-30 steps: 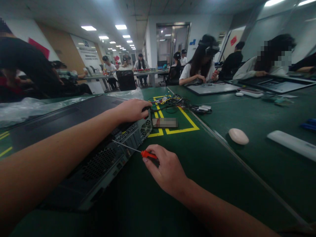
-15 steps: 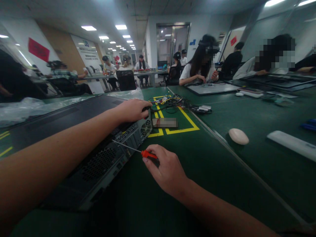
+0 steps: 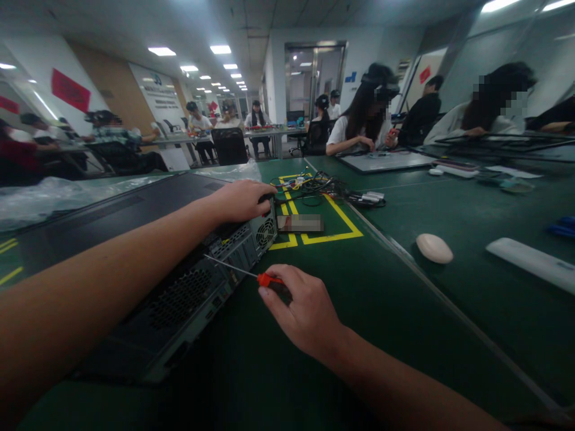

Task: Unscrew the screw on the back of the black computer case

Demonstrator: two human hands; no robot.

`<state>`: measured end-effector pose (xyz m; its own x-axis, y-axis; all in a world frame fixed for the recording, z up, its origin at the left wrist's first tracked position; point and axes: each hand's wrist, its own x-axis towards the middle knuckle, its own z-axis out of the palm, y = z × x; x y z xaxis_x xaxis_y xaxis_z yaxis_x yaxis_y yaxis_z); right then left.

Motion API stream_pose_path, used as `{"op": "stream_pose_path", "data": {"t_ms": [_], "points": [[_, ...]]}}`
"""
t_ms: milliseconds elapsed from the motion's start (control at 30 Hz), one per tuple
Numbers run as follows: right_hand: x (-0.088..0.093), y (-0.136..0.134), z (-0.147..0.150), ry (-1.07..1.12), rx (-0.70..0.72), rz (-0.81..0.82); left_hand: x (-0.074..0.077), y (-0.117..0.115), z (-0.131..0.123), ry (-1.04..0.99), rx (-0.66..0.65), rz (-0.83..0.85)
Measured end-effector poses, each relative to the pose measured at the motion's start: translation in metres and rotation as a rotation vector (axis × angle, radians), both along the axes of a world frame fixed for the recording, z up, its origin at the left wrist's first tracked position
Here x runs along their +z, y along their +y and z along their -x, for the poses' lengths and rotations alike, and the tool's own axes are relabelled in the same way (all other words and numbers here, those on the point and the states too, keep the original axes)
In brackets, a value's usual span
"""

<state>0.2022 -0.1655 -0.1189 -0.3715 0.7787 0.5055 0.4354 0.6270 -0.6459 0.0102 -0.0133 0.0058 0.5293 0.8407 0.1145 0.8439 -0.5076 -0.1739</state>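
A black computer case (image 3: pixel 148 206) lies on the green table with its grey metal rear panel (image 3: pixel 240 257) turned toward me. My left hand (image 3: pixel 245 200) reaches across it and grips the far corner, fingers curled over the edge. In my right hand (image 3: pixel 303 305) is a screwdriver (image 3: pixel 265 279) with an orange-red handle, pinched between thumb and fingers. Its long thin shaft points left to the rear panel's upper edge near the middle. Shadow makes it hard to see what the tip touches. A round fan grille and a honeycomb vent show on the panel.
Tangled cables (image 3: pixel 321 185) lie beyond the case, by yellow tape marks (image 3: pixel 332 239) and a blurred-out flat item (image 3: pixel 300 223). To the right are a pale oval object (image 3: pixel 433 248) and a long white object (image 3: pixel 530 260). Clear plastic wrap (image 3: pixel 67 194) lies behind the case. Co-workers sit across the table.
My right fingers have shifted slightly on the screwdriver, and its handle looks a little turned. My left hand and the case stay put. A dark figure at far left has left the view.
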Motion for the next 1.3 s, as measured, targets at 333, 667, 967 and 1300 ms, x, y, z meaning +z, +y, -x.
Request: {"op": "stream_pose_path", "data": {"t_ms": [333,667,967,1300], "points": [[0.0026,0.0004,-0.0001,-0.042,0.005,0.001,0.0006,-0.0007,-0.0007,0.012,0.01,0.002],[0.0031,-0.0003,-0.0002,-0.035,0.035,0.039,0.0026,-0.0024,-0.0022,0.037,0.026,0.008],[0.0028,0.0003,-0.0003,-0.038,0.029,0.023,0.0018,-0.0012,-0.0011,0.014,0.016,0.017],[0.001,0.0009,-0.0007,-0.034,0.024,0.027,0.0002,0.0013,0.0012,0.007,-0.005,0.016]]}}
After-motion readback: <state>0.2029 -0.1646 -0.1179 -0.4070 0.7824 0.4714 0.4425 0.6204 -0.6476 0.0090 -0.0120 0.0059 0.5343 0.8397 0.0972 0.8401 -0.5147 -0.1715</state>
